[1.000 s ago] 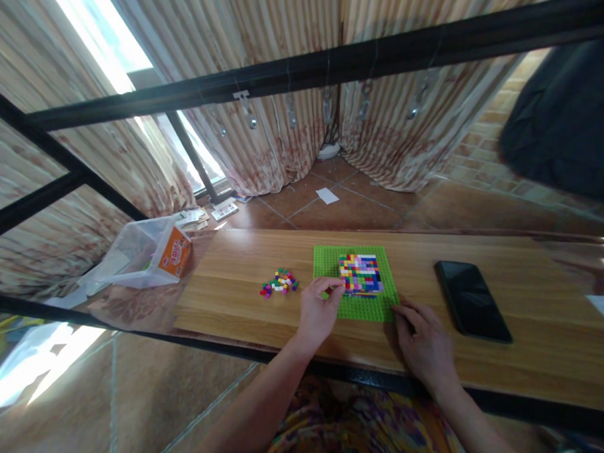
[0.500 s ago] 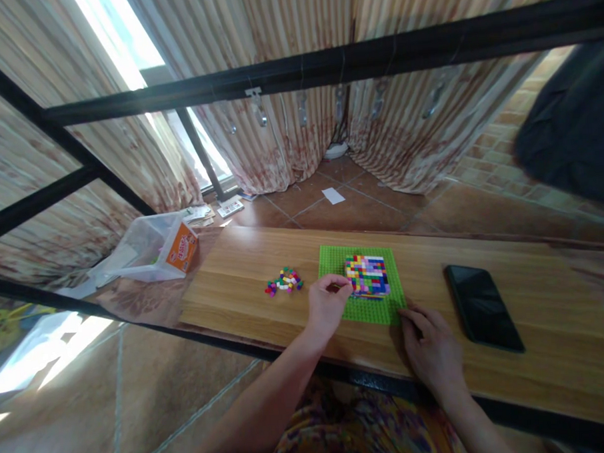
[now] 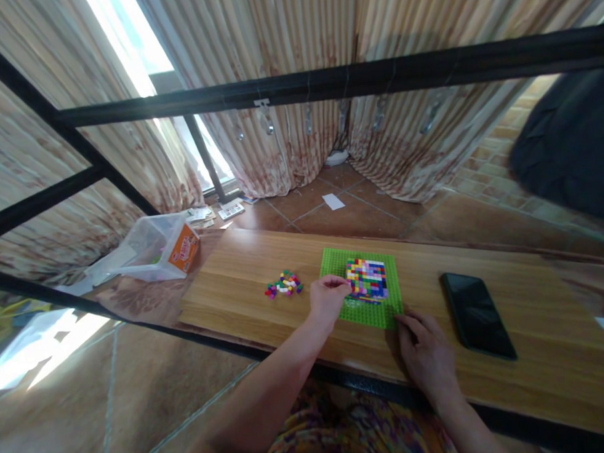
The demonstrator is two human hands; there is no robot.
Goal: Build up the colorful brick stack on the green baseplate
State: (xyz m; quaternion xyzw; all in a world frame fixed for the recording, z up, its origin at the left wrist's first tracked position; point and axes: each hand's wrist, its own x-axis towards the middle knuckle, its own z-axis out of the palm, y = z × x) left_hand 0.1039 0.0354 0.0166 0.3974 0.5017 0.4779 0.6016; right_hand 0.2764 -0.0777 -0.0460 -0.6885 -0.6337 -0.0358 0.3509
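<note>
A block of multicoloured small toy bricks (image 3: 368, 277) rises from a green studded baseplate (image 3: 391, 269) on the wooden table. At the left side of that block, my left hand (image 3: 329, 295) is closed in a pinch, its fingertips against the bricks. Whatever sits between the fingertips is too small to make out. My right hand (image 3: 426, 348) rests with curled fingers at the plate's near right corner, thumb and forefinger gripping the edge. A small heap of loose bricks (image 3: 284, 285) in mixed colours lies left of the baseplate.
A black phone (image 3: 479, 315) lies on the table (image 3: 233, 256) to the right. Beyond the left end stands a clear plastic box (image 3: 155, 243) with an orange label. Black metal bars (image 3: 296, 90) cross in front of striped curtains (image 3: 273, 27).
The view has tilted and shifted slightly. My left hand stays pinched at the left side of the brick block, and my right hand stays at the plate's corner.
</note>
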